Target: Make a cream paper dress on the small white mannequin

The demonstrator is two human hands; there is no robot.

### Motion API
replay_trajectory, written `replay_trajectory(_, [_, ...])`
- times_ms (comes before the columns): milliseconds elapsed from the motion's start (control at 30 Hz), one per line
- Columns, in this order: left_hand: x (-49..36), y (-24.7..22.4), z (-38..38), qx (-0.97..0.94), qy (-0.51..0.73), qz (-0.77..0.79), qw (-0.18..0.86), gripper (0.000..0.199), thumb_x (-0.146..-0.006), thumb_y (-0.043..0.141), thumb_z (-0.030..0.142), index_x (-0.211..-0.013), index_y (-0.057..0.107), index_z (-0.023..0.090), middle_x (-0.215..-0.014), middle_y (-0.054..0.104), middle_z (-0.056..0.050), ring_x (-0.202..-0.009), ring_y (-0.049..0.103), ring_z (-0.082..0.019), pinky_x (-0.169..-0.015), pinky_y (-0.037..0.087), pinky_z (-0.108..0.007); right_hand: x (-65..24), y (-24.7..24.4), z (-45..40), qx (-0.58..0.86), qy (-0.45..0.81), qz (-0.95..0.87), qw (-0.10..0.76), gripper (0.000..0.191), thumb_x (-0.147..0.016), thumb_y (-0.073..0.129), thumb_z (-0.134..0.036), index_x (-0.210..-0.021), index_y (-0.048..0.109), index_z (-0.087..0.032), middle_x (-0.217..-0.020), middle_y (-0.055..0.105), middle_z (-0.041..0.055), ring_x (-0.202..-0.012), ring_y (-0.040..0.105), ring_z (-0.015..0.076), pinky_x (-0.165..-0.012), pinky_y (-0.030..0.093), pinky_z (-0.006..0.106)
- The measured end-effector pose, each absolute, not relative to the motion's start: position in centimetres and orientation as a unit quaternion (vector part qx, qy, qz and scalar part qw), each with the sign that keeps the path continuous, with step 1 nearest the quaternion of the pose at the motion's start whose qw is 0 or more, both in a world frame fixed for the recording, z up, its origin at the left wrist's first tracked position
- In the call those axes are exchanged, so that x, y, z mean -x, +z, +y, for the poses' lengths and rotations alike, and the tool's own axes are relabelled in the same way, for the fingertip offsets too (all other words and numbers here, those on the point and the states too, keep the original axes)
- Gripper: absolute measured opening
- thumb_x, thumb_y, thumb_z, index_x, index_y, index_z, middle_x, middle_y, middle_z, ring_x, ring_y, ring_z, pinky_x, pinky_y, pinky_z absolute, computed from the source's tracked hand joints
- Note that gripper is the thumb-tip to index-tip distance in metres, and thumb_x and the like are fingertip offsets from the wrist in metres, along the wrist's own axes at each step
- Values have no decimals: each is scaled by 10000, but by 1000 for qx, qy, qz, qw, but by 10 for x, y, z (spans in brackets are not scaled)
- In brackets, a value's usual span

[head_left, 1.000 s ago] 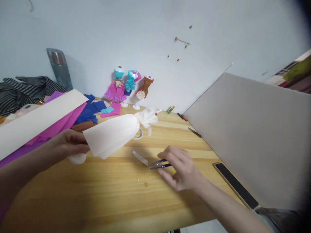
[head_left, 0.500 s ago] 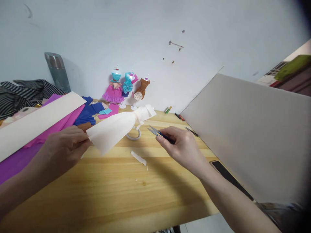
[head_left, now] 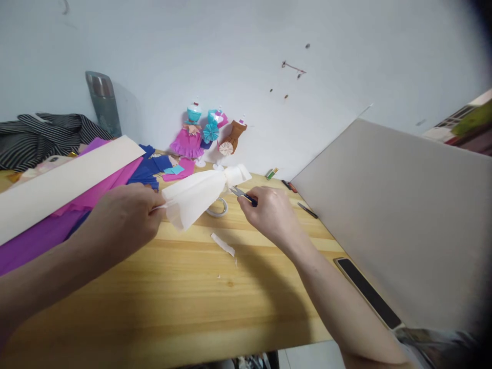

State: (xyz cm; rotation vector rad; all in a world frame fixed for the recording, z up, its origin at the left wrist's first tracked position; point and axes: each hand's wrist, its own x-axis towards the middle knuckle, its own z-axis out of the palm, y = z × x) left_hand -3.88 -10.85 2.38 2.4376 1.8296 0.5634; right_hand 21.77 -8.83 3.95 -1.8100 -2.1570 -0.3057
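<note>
My left hand [head_left: 132, 215] pinches the lower edge of a white crepe-paper dress [head_left: 194, 195], holding it tilted above the table. Its flared skirt gathers to a narrow waist, and the short top points right. In my right hand [head_left: 269, 212] is a pair of thread snips [head_left: 246, 196] with dark blue handles. The blade tips lie close to the underside of the dress's waist; whether they touch it I cannot tell. Below the dress, a white tape roll [head_left: 218, 214] is partly covered by it. A torn white paper strip [head_left: 223, 244] lies nearer me.
Small dressed mannequins [head_left: 188, 141] stand against the wall. Sheets of coloured crepe paper [head_left: 115, 177] and a long cream strip [head_left: 77, 182] lie left, before a thermos [head_left: 103, 105] and striped cloth [head_left: 49, 136]. A phone [head_left: 369, 292] rests beside the white panel [head_left: 403, 205] at right.
The snips have moved up against the waist area of the dress, and their blades look closer together. The dress has shifted slightly right and my view has turned a little.
</note>
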Motion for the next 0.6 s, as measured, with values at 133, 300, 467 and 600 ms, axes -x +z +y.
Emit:
replay_trajectory(133, [38, 27, -109, -788, 137, 600, -5, 309, -820, 407, 237, -704, 675, 138, -697, 620, -93, -657, 520, -206, -607, 332, -311, -214, 38, -86, 652, -97, -743, 120, 304, -832, 511, -296, -565, 555, -158, -533, 540, 33, -474, 378, 108, -512, 206, 278])
replay_trajectory(300, [33, 29, -107, -794, 96, 600, -24, 309, -833, 406, 232, -737, 683, 134, -762, 667, -114, -704, 573, -232, -635, 360, -326, -209, 35, -82, 659, -108, -736, 112, 318, -839, 498, -307, -566, 558, -154, -531, 539, 39, -474, 364, 109, -506, 182, 281])
replay_trajectory(467, [25, 32, -104, -792, 46, 608, -34, 315, -810, 390, 187, -772, 697, 129, -784, 684, -141, -751, 608, -282, -614, 364, -340, -206, 31, -73, 659, -118, -737, 99, 320, -830, 484, -305, -560, 565, -152, -508, 524, 43, -458, 342, 107, -504, 174, 284])
replay_trajectory(600, [21, 33, -103, -797, 21, 603, -37, 299, -801, 395, 172, -759, 687, 128, -780, 688, -148, -735, 611, -280, -586, 349, -332, -205, 31, -69, 671, -105, -729, 86, 317, -826, 483, -300, -564, 582, -150, -518, 542, 56, -470, 365, 117, -500, 179, 287])
